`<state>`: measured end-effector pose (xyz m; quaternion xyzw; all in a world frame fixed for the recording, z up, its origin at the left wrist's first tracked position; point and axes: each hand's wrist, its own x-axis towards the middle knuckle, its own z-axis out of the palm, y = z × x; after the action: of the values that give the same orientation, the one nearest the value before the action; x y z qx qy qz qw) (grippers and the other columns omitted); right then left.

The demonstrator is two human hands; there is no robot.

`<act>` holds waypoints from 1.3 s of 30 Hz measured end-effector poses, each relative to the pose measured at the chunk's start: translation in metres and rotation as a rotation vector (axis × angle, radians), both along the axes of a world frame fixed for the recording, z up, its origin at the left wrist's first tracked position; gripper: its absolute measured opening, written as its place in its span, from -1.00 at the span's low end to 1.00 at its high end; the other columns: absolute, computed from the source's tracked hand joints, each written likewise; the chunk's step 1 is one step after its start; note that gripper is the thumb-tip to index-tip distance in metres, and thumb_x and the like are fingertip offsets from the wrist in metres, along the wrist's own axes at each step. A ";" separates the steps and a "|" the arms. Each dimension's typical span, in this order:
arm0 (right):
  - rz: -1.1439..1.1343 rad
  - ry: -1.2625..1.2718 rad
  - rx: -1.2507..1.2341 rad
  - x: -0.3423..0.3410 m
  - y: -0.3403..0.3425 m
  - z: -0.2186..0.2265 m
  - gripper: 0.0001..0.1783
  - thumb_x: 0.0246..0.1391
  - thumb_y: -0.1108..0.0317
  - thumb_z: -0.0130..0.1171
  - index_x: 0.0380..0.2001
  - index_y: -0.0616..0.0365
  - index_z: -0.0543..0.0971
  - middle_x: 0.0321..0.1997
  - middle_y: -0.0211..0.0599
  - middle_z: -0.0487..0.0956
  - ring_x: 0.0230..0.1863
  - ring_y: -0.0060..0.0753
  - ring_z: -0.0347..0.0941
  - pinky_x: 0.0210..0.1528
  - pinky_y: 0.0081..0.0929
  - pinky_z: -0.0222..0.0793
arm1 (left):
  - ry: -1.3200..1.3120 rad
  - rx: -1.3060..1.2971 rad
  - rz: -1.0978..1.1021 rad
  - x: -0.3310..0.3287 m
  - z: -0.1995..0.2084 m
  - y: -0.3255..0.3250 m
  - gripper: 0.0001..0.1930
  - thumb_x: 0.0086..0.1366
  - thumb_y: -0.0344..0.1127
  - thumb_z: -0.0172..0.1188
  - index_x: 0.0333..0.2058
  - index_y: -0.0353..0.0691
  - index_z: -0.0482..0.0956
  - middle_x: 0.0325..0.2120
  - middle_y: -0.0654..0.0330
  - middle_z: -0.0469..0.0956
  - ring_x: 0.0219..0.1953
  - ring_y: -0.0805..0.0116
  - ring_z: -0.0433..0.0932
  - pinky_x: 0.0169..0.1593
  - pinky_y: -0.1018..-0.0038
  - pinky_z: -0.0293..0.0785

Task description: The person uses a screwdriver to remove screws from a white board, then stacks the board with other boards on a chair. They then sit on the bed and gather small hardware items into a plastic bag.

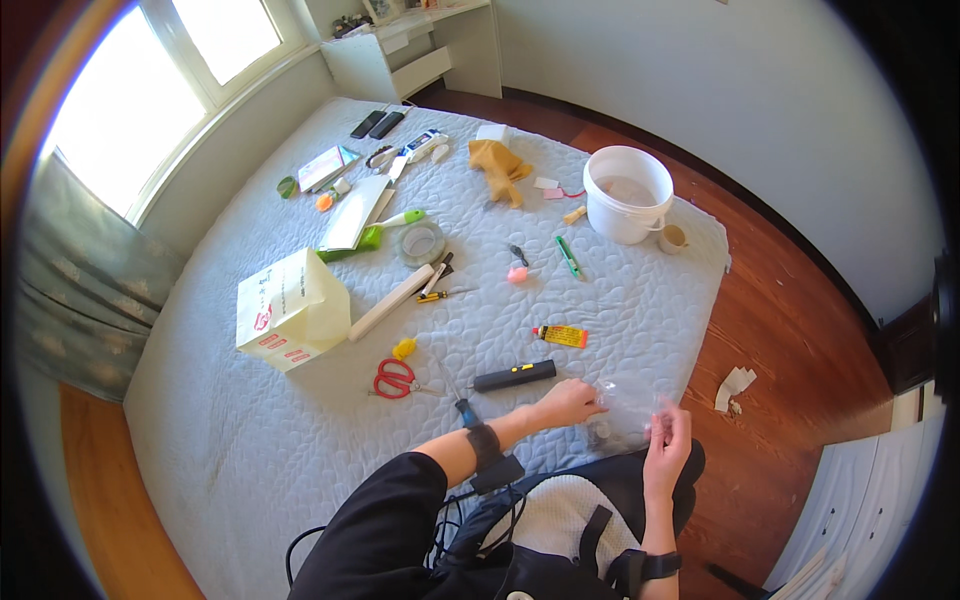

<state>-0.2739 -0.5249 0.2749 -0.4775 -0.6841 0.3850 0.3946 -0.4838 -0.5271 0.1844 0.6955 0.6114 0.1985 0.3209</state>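
Note:
A clear plastic bag [630, 408] stretches between my hands near the bed's edge, above my lap. My left hand [570, 403] pinches its left side with the fingertips. At its right side my right hand [668, 450] is closed on the film with thumb and fingers. Small dark contents seem to lie low in the bag, too unclear to name. Just beyond my left hand lies a black cylindrical tool [514, 375] with yellow buttons. A blue-handled screwdriver [466, 412] rests by my left wrist, and a yellow tube with a red cap [562, 336] lies farther out.
Red-handled scissors [394, 379] lie to the left, near a pale paper bag [293, 308]. A white bucket [628, 195] stands at the far right beside a roll of tape [672, 238]. A green utility knife [568, 257] and a yellow cloth [498, 168] lie mid-bed.

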 end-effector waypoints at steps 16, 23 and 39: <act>0.355 0.543 -1.178 -0.015 0.004 -0.056 -0.57 0.18 0.10 0.13 -0.07 0.24 0.46 -0.18 -0.21 0.58 -0.23 -0.39 0.56 -0.21 -0.50 0.53 | -0.503 -0.100 0.077 0.000 0.081 0.033 -0.84 0.24 -0.24 0.16 -0.37 -0.19 0.62 -0.57 0.29 0.50 -0.56 0.33 0.45 -0.42 0.43 0.39; 0.430 0.269 -0.287 0.005 -0.006 -0.140 -0.62 0.15 0.12 0.07 -0.05 0.08 0.46 -0.04 -0.24 0.53 -0.06 -0.30 0.51 -0.15 -0.31 0.55 | -0.153 0.385 -0.453 0.016 0.078 -0.013 -0.89 0.00 -0.49 0.12 -0.43 -0.23 0.53 -0.23 0.16 0.47 -0.11 0.12 0.42 -0.09 0.32 0.41; 0.272 0.949 -1.500 -0.014 0.004 -0.059 -0.26 0.31 -0.15 -0.46 0.05 0.26 0.48 0.20 0.00 0.42 0.14 -0.15 0.40 0.18 -0.34 0.29 | 0.118 0.044 -0.251 -0.004 0.009 -0.021 -0.52 -0.02 -0.37 0.31 -0.07 -0.22 0.42 0.05 -0.10 0.38 0.04 -0.03 0.44 -0.04 0.12 0.43</act>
<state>-0.2877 -0.5204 0.2158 -0.3151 -0.0683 0.9310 0.1712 -0.4881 -0.5477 0.1934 0.7840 0.5328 0.1288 0.2913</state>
